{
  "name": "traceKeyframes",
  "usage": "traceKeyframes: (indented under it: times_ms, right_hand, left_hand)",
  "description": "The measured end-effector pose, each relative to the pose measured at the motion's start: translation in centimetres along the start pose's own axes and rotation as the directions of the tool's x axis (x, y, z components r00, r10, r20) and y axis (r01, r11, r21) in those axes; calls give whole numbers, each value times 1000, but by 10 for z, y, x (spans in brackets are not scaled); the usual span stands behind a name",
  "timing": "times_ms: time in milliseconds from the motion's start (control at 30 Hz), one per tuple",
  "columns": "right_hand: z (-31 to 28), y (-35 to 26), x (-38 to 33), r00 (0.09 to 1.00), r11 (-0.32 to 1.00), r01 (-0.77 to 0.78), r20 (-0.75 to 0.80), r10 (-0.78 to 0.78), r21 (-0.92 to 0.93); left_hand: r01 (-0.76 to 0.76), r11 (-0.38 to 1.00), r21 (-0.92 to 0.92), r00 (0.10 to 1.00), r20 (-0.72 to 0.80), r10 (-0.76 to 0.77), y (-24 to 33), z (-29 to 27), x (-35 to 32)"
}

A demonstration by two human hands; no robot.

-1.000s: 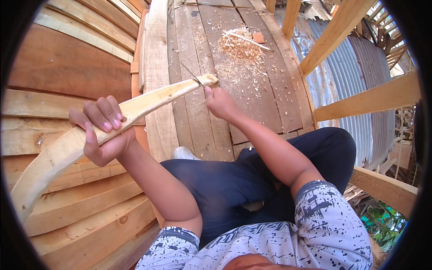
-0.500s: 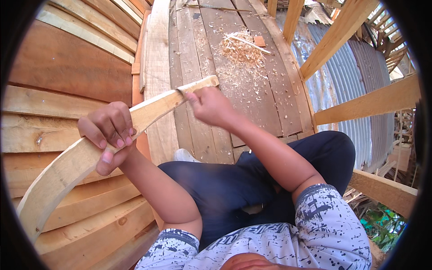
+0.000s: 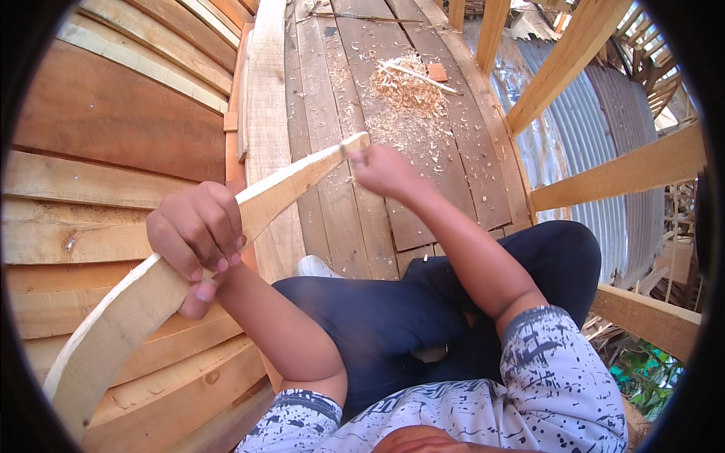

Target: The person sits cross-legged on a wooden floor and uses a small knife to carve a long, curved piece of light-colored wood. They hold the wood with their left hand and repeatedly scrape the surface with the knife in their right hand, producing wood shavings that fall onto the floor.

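A long curved piece of pale wood (image 3: 291, 183) runs from the lower left up to a narrow tip over the floor. My left hand (image 3: 198, 234) is wrapped round its middle, fingers over the top edge and thumb below. My right hand (image 3: 387, 171) is closed close to the tip. From its fingers a small dark blade (image 3: 345, 150) reaches across the wood; motion blurs it, and its handle is hidden in my fist. The wood's upper edge looks freshly cut and whiter than its broad side.
Wood shavings (image 3: 408, 89) are heaped on the plank floor (image 3: 424, 208), with a thin pale stick (image 3: 415, 75) and a small reddish-brown block (image 3: 437, 72). A wall of boards (image 3: 106, 128) stands at left. Timber posts (image 3: 566, 68) and corrugated metal sheets (image 3: 578, 136) are at right.
My right hand has slid with the blade toward the wood's tip, to the right. My left hand and the wood have shifted slightly right and down in the picture.
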State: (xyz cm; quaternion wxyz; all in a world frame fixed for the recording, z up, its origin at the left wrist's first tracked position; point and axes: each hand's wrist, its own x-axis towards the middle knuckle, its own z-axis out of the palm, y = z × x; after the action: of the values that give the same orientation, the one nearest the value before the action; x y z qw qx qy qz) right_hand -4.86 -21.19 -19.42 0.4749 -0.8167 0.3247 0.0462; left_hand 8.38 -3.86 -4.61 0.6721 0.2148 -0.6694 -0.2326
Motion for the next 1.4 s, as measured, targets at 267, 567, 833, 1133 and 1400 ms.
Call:
traceKeyframes:
  times_ms: [267,567,833,1133,1400]
  right_hand:
    - [10,59,35,986,987,-111,-115,124,117]
    - [17,36,21,959,984,173,-234,-159,41]
    - [14,53,37,987,999,9,-161,-3,38]
    - [21,38,29,973,984,161,-176,-146,75]
    - [23,31,26,992,990,109,-69,-103,90]
  left_hand:
    - [-5,998,-56,999,35,7,-3,-5,-3]
    - [-16,997,-71,998,-61,11,-1,-4,-5]
    - [-34,994,-101,999,-9,34,-5,-6,-5]
    - [-26,996,-86,1000,-12,25,1,-7,-11]
    - [-23,997,-69,999,-28,21,3,-3,-7]
